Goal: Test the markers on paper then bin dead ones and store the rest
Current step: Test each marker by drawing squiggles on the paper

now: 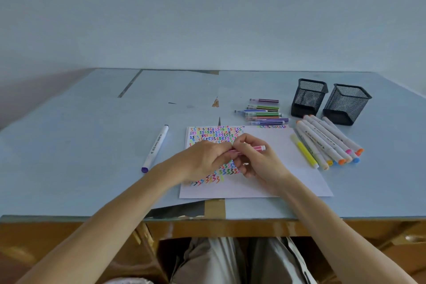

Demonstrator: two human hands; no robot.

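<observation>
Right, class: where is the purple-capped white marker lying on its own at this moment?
In the head view the purple-capped marker lies alone on the table, left of the paper and the left hand.

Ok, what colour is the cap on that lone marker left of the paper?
Purple, on the lone marker; clearest in the head view.

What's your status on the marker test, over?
Left hand and right hand both grip the slim pink marker over the scribbled white paper. Two black mesh cups look empty. Nothing in the way.

The left hand (205,159) hides one end of the pink marker (251,148) and some scribbles.
</observation>
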